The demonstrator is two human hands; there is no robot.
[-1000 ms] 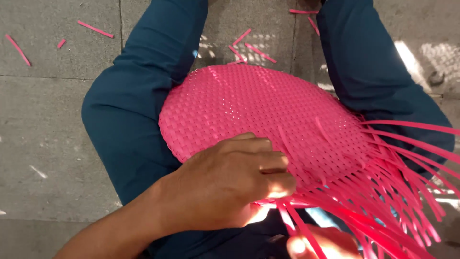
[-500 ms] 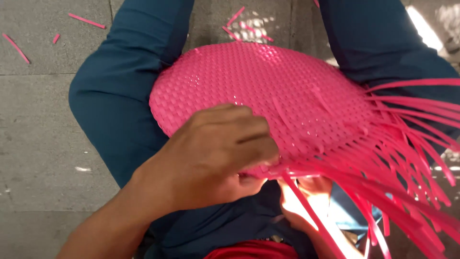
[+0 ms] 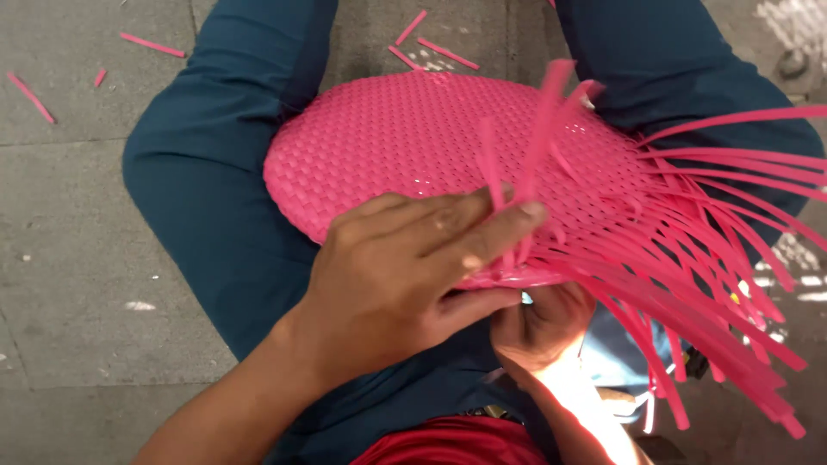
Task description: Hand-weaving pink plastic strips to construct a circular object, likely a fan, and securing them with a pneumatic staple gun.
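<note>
- Pink woven mat (image 3: 431, 146), a domed plastic weave, lies across the seated person's lap, its finished part toward the knees and its unwoven edge nearest the body.
- Left hand (image 3: 405, 275) lies on top of the weave's near edge; its fingers (image 3: 491, 232) are pressed together and pinch a few upright strips (image 3: 538, 129), which rise from the fingertips away from the body.
- Right hand (image 3: 543, 323) sits under the same edge, just below the left hand, curled around the rim; whether it grips a strip I cannot tell.
- Loose strips (image 3: 724, 258) fan out to the right and downward from the weave, their long axes running away from both hands; the left hand is nearer to them from above.
- Legs in teal trousers (image 3: 198, 189) bear the mat on either side.
- Grey paved floor (image 3: 69, 258) lies all round, with cut pink offcuts (image 3: 151, 45) scattered well apart from the hands.
</note>
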